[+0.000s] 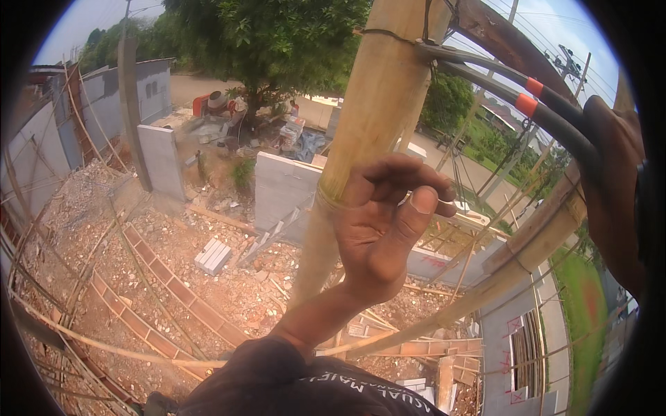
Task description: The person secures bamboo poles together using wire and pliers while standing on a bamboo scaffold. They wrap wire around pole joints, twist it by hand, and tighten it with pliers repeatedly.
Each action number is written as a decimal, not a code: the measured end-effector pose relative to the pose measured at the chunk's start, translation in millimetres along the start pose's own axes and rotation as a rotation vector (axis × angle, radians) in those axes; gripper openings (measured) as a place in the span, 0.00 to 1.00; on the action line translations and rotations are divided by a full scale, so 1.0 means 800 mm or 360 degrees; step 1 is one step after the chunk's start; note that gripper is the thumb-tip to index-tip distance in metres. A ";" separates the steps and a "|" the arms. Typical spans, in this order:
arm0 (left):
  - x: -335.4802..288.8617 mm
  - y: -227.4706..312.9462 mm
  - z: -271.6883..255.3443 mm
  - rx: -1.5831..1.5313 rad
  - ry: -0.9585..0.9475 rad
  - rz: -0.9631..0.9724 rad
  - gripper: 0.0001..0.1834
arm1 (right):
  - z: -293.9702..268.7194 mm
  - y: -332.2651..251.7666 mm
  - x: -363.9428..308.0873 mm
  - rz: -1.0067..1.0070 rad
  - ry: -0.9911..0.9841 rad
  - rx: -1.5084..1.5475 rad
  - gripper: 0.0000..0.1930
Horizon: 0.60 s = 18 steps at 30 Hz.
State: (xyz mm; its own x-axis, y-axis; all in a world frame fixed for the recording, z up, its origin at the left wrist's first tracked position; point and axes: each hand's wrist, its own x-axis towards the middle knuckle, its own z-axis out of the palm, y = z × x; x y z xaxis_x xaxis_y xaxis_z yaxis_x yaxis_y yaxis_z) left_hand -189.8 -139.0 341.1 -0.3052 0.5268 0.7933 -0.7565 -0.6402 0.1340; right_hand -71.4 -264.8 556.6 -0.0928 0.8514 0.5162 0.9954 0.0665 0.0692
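Note:
A thick upright bamboo pole (385, 90) stands in front of me, a dark wire tie (378, 32) looped round it near the top. My right hand (614, 135), at the right edge, grips long dark-handled pincers (479, 64) with orange bands on both handles. Their jaws are at the wire where the pole meets a rusty brown beam (513, 38). My left hand (388, 222) is raised beside the pole, palm side showing. Its fingers are loosely curled, with a gap between them and the thumb, and nothing shows inside. Whether its back touches the bamboo, I cannot tell.
A slanting bamboo pole (479, 298) crosses at lower right. Far below lie rubble ground (236, 291), brick-lined strips (163, 267), stacked pale blocks (213, 256) and a grey wall panel (283, 191). A tree (267, 41) and an orange mixer (208, 104) stand beyond.

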 end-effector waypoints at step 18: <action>0.055 -0.002 -0.022 0.0837 0.0149 0.0287 0.17 | 0.041 -0.010 -0.003 0.0491 -0.0559 0.0525 0.15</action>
State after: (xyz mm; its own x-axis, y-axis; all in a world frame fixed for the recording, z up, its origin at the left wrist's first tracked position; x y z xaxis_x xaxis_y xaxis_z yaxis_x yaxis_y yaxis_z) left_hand -212.3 -104.4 365.3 -0.4713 0.4154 0.7780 -0.3049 -0.9045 0.2982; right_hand -78.6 -250.6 526.6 0.1612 0.9753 0.1512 0.9353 -0.1020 -0.3389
